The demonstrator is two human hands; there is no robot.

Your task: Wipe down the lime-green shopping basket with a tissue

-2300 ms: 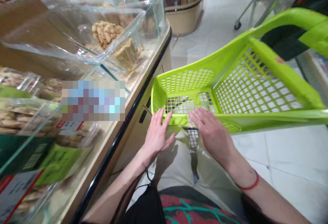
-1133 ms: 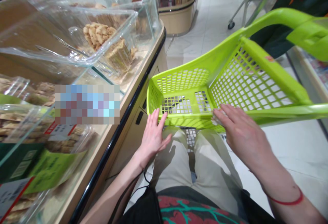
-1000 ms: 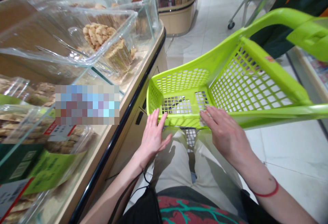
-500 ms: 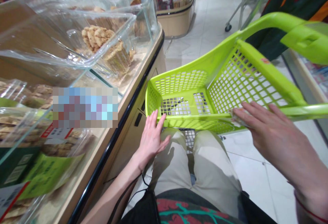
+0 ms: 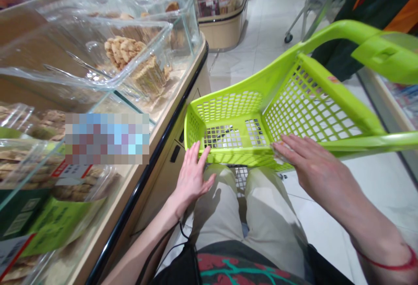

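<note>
A bright green shopping cart basket [image 5: 227,88] with lattice walls stands in front of my legs, and no goods show in it. At its near left corner my left hand [image 5: 192,172] is open, fingers spread and fingertips at the rim. My right hand [image 5: 316,163] lies over the near rim farther right, its fingers stretched together. Under those fingers is a small crumpled whitish piece [image 5: 280,153], tissue-like or thin plastic, held against the rim. My palm hides most of it.
A counter with a black bumper rail [image 5: 143,178] runs along my left. On it are clear bins with stacked biscuits [image 5: 124,52], metal tongs [image 5: 86,64] and packaged biscuits [image 5: 81,188]. Beyond the cart, a person's dark trouser leg [image 5: 342,37] and a metal cart [image 5: 303,19] stand on the tiled floor.
My right hand has slid left along the near rim, carrying the crumpled piece with it. My left hand stays at the corner. The view has shifted slightly.
</note>
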